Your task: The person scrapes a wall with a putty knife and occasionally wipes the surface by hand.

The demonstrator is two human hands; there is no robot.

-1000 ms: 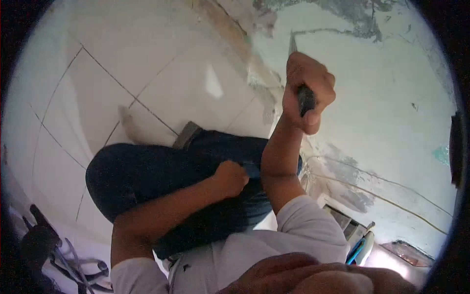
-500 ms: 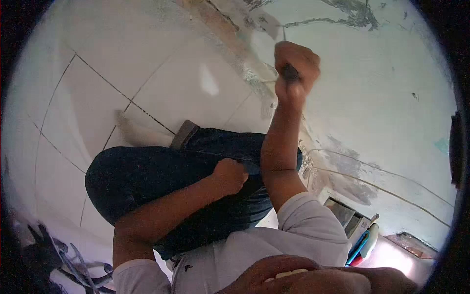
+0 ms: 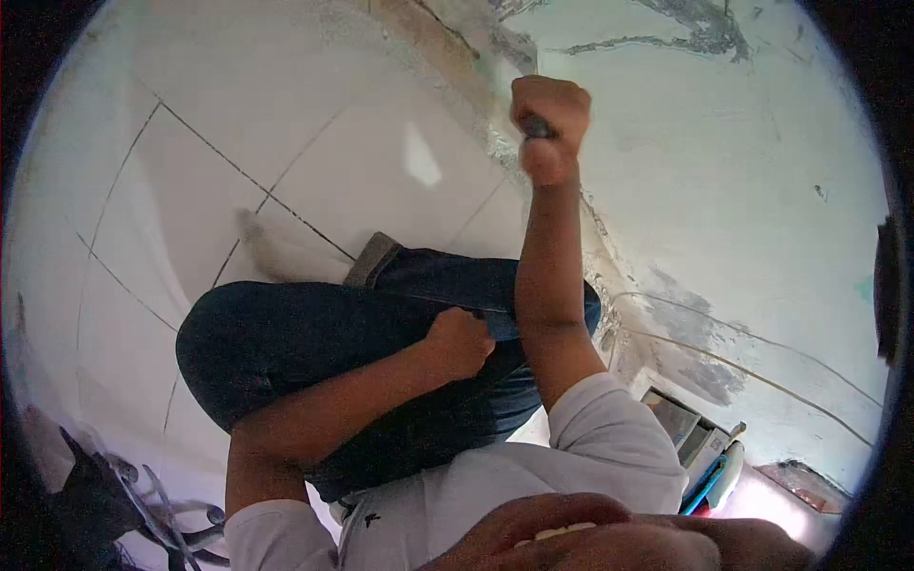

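Observation:
My right hand (image 3: 552, 124) is raised on an outstretched arm beside the wall, its fingers wrapped round a dark-handled tool (image 3: 538, 127). Only the rounded end of the handle shows clearly; the working end is hidden beyond the fist, so its exact kind cannot be told. Behind the hand lies the line where the pale wall (image 3: 724, 190) meets the floor, with cracked, flaking plaster. My left hand (image 3: 462, 343) rests closed in a fist on my dark jeans (image 3: 314, 328), near the bent knee, with nothing visible in it.
Light floor tiles (image 3: 314, 181) with dark joints spread to the left. Thin cables (image 3: 752, 371) run along the wall at the right. An open box (image 3: 681, 423) with items stands by my right side. Dark tangled objects (image 3: 124, 495) sit at the lower left.
My right hand has moved left, closer to the wall's lower edge, with the tool still in its grip. My left hand stays on the jeans. The whole view has shifted slightly.

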